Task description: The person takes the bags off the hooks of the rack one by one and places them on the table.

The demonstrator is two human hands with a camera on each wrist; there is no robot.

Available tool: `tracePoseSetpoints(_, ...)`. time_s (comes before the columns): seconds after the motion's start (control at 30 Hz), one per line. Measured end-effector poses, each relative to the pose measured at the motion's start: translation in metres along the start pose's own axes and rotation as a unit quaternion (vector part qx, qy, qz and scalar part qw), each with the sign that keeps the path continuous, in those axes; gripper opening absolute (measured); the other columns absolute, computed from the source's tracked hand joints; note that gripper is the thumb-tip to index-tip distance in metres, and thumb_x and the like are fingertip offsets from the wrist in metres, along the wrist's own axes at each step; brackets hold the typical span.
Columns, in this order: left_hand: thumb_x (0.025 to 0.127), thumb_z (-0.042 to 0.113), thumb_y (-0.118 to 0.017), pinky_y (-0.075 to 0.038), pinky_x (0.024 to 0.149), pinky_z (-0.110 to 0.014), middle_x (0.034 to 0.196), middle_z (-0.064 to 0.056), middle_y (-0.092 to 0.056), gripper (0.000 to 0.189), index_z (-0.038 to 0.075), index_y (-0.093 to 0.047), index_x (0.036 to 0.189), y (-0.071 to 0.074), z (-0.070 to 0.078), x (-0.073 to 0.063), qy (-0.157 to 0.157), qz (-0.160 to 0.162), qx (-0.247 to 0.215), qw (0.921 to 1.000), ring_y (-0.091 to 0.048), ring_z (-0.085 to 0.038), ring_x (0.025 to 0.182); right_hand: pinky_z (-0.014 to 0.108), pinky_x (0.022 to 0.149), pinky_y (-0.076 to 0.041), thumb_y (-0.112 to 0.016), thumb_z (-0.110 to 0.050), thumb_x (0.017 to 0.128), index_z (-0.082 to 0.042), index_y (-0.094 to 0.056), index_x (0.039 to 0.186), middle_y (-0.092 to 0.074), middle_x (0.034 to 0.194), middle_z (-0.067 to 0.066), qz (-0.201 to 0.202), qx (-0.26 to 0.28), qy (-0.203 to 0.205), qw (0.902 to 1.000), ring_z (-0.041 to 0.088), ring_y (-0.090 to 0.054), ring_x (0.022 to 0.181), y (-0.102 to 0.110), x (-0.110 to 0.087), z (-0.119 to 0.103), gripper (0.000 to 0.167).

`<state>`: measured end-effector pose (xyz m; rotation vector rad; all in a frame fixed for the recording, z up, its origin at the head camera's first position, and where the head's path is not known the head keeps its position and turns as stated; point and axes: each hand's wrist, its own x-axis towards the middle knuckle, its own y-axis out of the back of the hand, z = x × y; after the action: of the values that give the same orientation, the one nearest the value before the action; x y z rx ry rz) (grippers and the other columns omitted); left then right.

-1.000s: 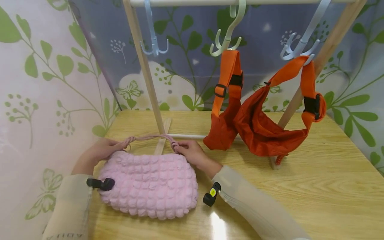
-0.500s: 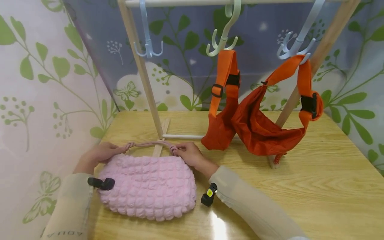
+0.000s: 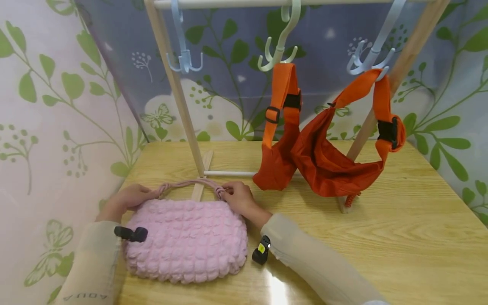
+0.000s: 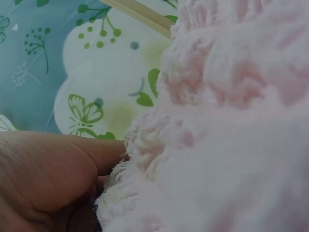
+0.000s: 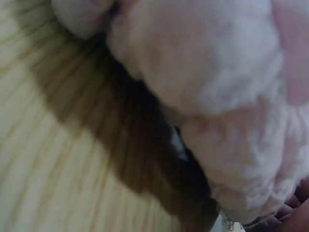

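A pink, puffy quilted handbag (image 3: 187, 241) lies on the table, with a thin knotted pink strap (image 3: 187, 183) arching over its top edge. At the bag's upper left corner, my left hand (image 3: 131, 198) grips it by the strap's left end. My right hand (image 3: 241, 199) pinches the knot at the strap's right end, beside the upper right corner. In the left wrist view the left thumb (image 4: 108, 152) lies against the ruffled fabric. Puffy fabric (image 5: 207, 63) fills much of the right wrist view, hiding most of that hand.
Behind the bag stands a wooden rack (image 3: 176, 89). Its top bar carries a blue hook (image 3: 185, 61), a green hook (image 3: 279, 53) and a pale blue hook (image 3: 370, 61). Two orange-red bags, one nearer the middle (image 3: 278, 165) and one further right (image 3: 335, 169), hang there. A patterned wall (image 3: 57, 127) borders the left.
The strap's middle dropped, then arched up slightly again. The handbag's upper edge sits slightly lower, with both hands still on it. The head view has shifted a little, moving the rack leftward in it.
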<state>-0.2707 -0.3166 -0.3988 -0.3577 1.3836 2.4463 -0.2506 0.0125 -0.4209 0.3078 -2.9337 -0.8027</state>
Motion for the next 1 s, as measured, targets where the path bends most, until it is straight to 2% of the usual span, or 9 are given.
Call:
tracePoseSetpoints(0.17, 0.094, 0.053, -0.057, -0.046, 0.072, -0.030, 0.104, -0.018, -0.066, 0.061, -0.002, -0.069, 0.116, -0.003, -0.001, 0.000, 0.000, 0.010, 0.003, 1.0000, -0.058, -0.023, 0.087, 0.031, 0.079, -0.053, -0.064, -0.014, 0.095, -0.005, -0.071, 0.115, -0.073, 0.099, 0.007, -0.001, -0.040, 0.021, 0.9990, 0.017, -0.065, 0.093, -0.004, 0.000, -0.002, 0.023)
tracePoseSetpoints(0.3, 0.095, 0.047, -0.058, -0.049, 0.085, -0.041, 0.114, -0.027, -0.064, 0.057, -0.004, -0.067, 0.118, -0.004, -0.004, 0.001, -0.015, 0.017, 0.016, 0.9996, -0.060, -0.034, 0.102, 0.027, 0.070, -0.050, -0.060, -0.018, 0.097, -0.009, -0.073, 0.108, -0.071, 0.087, 0.000, -0.001, -0.094, 0.054, 0.9941, 0.012, -0.060, 0.079, -0.006, -0.002, -0.001, 0.019)
tracePoseSetpoints(0.4, 0.095, 0.046, -0.059, -0.044, 0.095, -0.052, 0.119, -0.030, -0.061, 0.058, -0.006, -0.065, 0.120, -0.005, -0.006, 0.002, -0.026, 0.022, 0.036, 0.9988, -0.056, -0.044, 0.113, 0.027, 0.061, -0.045, -0.058, -0.019, 0.099, -0.011, -0.072, 0.098, -0.064, 0.076, -0.003, 0.008, -0.150, 0.080, 0.9854, 0.012, -0.055, 0.068, -0.009, -0.004, -0.001, 0.016)
tracePoseSetpoints(0.53, 0.095, 0.044, -0.058, -0.041, 0.098, -0.056, 0.119, -0.032, -0.060, 0.056, -0.007, -0.065, 0.119, -0.005, -0.008, 0.003, -0.037, 0.029, 0.053, 0.9975, -0.052, -0.049, 0.116, 0.032, 0.061, -0.047, -0.057, -0.022, 0.100, -0.012, -0.068, 0.092, -0.063, 0.075, -0.001, 0.018, -0.209, 0.098, 0.9728, 0.016, -0.059, 0.069, -0.012, -0.009, -0.005, 0.017)
tracePoseSetpoints(0.67, 0.097, 0.043, -0.056, -0.042, 0.096, -0.056, 0.118, -0.032, -0.061, 0.056, -0.009, -0.065, 0.118, -0.008, -0.011, 0.005, -0.040, 0.031, 0.061, 0.9968, -0.053, -0.050, 0.115, 0.037, 0.064, -0.050, -0.057, -0.021, 0.100, -0.011, -0.067, 0.091, -0.066, 0.078, 0.001, 0.031, -0.225, 0.114, 0.9672, 0.021, -0.065, 0.075, -0.014, -0.013, -0.005, 0.017)
tracePoseSetpoints(1.0, 0.098, 0.046, -0.052, -0.040, 0.098, -0.059, 0.123, -0.035, -0.056, 0.063, -0.011, -0.060, 0.124, -0.014, -0.014, 0.007, -0.025, 0.029, 0.072, 0.9966, -0.048, -0.053, 0.119, 0.038, 0.063, -0.049, -0.057, -0.022, 0.100, -0.011, -0.067, 0.092, -0.067, 0.079, 0.002, 0.034, -0.232, 0.113, 0.9654, 0.023, -0.067, 0.077, -0.016, -0.013, -0.003, 0.017)
